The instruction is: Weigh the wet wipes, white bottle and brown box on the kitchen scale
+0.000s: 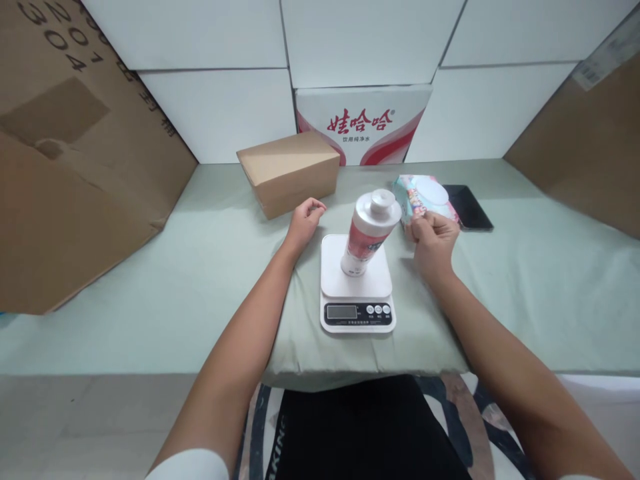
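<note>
bottle (369, 230): on scale (356, 283), centre of table (150, 293)
cardboard box (290, 171): behind-left of scale
wipes pack (425, 198): right of bottle (phone (467, 207) just beside, further right)
carton (363, 125): behind, against wall

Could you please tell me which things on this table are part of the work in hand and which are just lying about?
In hand:
- bottle standing on the kitchen scale
- wipes pack, touched by the right hand
- left hand, closed, resting on the cloth beside the scale

Lying about:
- small cardboard box
- phone
- printed carton at the wall
</note>
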Tool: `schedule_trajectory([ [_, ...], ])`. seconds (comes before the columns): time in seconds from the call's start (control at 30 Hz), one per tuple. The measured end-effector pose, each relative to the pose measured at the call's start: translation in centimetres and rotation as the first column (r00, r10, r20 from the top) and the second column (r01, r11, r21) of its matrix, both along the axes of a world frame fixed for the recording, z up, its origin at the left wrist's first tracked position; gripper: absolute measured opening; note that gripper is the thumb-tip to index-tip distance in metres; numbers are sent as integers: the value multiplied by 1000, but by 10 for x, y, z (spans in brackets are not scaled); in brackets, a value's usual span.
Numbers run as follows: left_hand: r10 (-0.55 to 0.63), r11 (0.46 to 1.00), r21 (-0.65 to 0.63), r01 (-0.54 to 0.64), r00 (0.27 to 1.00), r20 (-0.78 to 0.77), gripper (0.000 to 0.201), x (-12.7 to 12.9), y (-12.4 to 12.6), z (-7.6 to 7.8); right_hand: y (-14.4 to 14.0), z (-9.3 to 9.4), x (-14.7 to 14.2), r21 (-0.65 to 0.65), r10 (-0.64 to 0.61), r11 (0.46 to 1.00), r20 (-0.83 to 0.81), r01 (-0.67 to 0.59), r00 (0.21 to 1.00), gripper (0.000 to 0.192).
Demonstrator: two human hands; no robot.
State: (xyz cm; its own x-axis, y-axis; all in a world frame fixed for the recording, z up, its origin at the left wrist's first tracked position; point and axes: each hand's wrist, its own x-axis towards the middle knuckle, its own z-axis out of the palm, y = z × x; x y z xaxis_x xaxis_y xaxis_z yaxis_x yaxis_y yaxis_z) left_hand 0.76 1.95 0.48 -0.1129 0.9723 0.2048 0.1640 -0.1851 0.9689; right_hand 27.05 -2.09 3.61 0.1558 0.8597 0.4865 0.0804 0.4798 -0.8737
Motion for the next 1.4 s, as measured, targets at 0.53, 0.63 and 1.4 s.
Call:
schedule_trajectory([
  [0.53, 6, 1000, 4, -6, 1000, -2, 5, 0, 4, -1, -4, 17, -32, -131, 215, 976, 447, -174, 868, 40],
  [0.63, -1, 1000, -15, 1, 1000, 10, 6, 0, 5, -2, 35, 19, -30, -108, 16, 993, 501, 45, 865, 39],
  [1.4, 731, 611, 177, -772, 635, 249, 31, -64, 4, 9, 124, 18, -124, -106, 141, 988, 352, -111, 925, 72],
])
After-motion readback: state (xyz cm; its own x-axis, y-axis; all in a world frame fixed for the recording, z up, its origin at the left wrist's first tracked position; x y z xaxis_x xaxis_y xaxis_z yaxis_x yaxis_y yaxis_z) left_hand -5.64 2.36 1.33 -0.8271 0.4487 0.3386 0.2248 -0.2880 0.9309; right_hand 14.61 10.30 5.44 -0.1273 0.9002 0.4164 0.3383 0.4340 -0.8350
